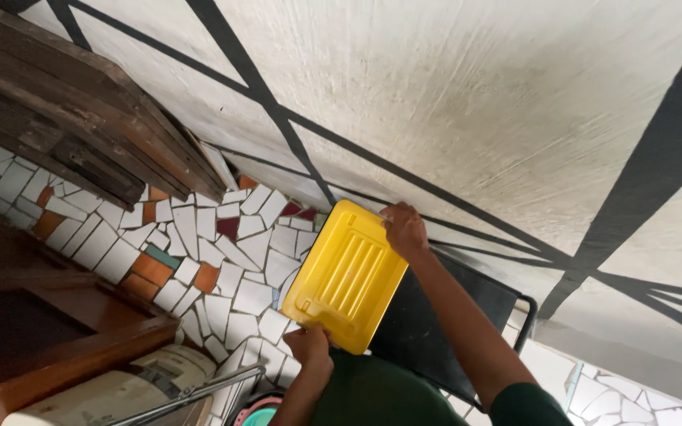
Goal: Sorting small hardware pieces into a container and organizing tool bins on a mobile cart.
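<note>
A yellow rectangular plastic lid (346,276) with raised ribs is held up in front of a black chair back (436,315). My left hand (309,347) grips its near edge from below. My right hand (406,229) holds its far top corner. The lid is tilted, its flat face toward the camera. Both forearms reach up from the bottom of the view, with a dark green sleeve on the right arm.
A white wall with black painted lines (467,102) fills the top. Broken-tile mosaic floor (215,260) lies left of the lid. Stacked dark wooden planks (73,126) lean at upper left. A cream appliance with a metal bar (151,386) sits lower left.
</note>
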